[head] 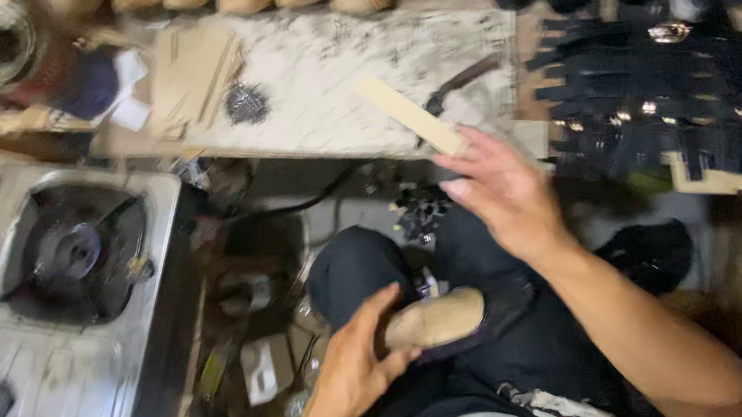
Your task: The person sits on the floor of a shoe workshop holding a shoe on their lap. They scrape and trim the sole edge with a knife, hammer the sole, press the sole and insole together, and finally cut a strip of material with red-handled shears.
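A seated person's left hand (354,366) curls around a tan shoe form (435,319) resting on the lap, fingers wrapped over its near end while the rounded far end sticks out toward the right hand. That right hand (499,190) is up and forward of the shoe form, fingers loosely spread, its fingertips at the near end of a pale flat stick (408,116) that lies slanted across the edge of a scuffed white work board (324,80). Whether the fingers pinch the stick or merely touch it cannot be told, as motion blur smears the whole scene.

Beyond the shoe form and to the right of the board sits a heap of black straps (656,101) with small metal fittings. Left of the shoe form stands a steel gas stove (66,309) with a single dark burner. A row of tan shoe forms along the top edge, beyond the board, is cut off by the frame. The clutter in the shadow between the stove and the lap is too dark and blurred to identify, as is a dark bundle at the lower left corner.
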